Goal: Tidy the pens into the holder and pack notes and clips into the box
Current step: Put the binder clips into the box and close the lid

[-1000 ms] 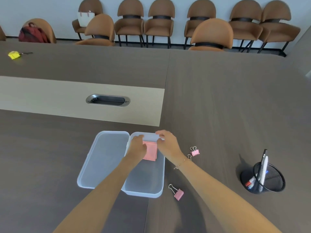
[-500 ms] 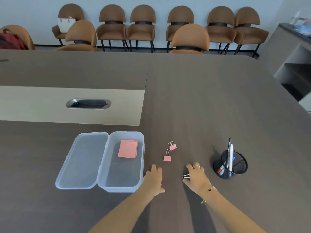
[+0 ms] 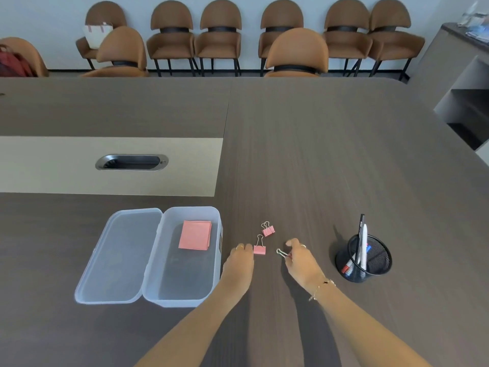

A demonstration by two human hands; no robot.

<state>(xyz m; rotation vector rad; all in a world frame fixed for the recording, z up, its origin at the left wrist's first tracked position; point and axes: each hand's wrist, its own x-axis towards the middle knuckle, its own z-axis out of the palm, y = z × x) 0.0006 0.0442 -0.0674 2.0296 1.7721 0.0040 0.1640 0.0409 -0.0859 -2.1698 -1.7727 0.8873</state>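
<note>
A clear plastic box (image 3: pixel 169 300) stands open on the dark table, its lid (image 3: pixel 119 255) flat to the left. Pink sticky notes (image 3: pixel 195 235) lie inside at the far end. Two pink binder clips rest on the table to the right of the box: one (image 3: pixel 268 229) farther off, one (image 3: pixel 259 247) touching the fingertips of my left hand (image 3: pixel 239 262). My right hand (image 3: pixel 300 256) pinches a third binder clip (image 3: pixel 283 252), its wire handles sticking out left. A black mesh pen holder (image 3: pixel 366 260) with several pens stands to the right.
A metal cable port (image 3: pixel 131 162) sits in the table's beige centre strip. Brown chairs (image 3: pixel 296 53) line the far side and wall. A grey cabinet (image 3: pixel 465 83) stands at the right edge.
Both hands left the notes in the box and moved right to the clips. My right hand picked up a clip; my left hand reached forward to the nearer clip.
</note>
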